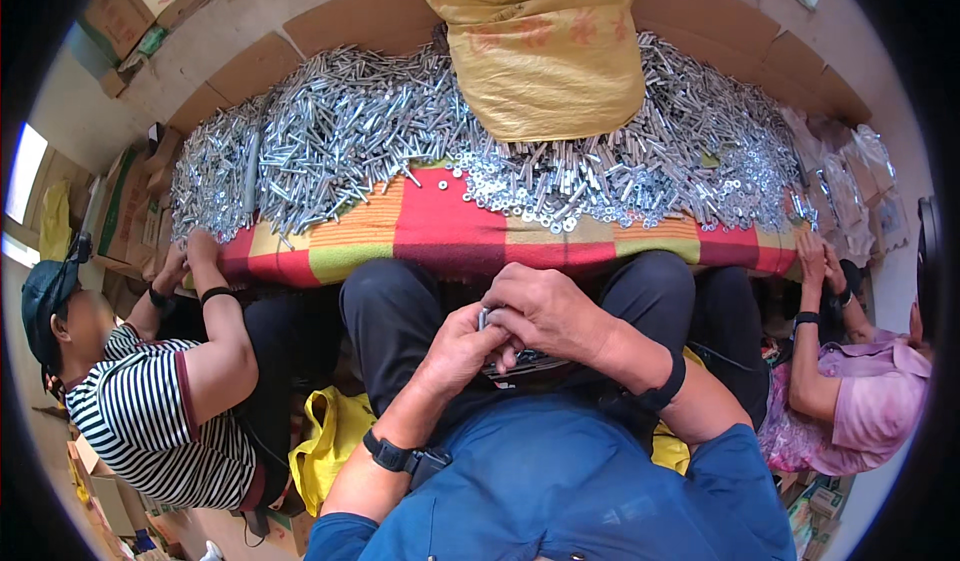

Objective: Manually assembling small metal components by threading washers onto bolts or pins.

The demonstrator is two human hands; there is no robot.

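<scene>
My left hand [462,349] and my right hand [552,311] meet above my lap, in front of the table edge. A short shiny metal bolt [483,318] shows upright between the thumb and fingers of my left hand. The fingers of my right hand are curled down against it, and whatever they pinch is hidden. Beyond my hands, a large heap of loose metal bolts [345,111] covers the table. Many small flat washers [510,196] lie along its near side, on a checked red, yellow and green cloth [450,223].
A large yellow woven sack [545,61] rests on the heap. Cardboard [370,21] lines the table's back. At the left sits a person in a striped shirt [165,411], at the right a person in pink [860,391]; both have hands at the table edge. A yellow bag [330,436] lies beside my left leg.
</scene>
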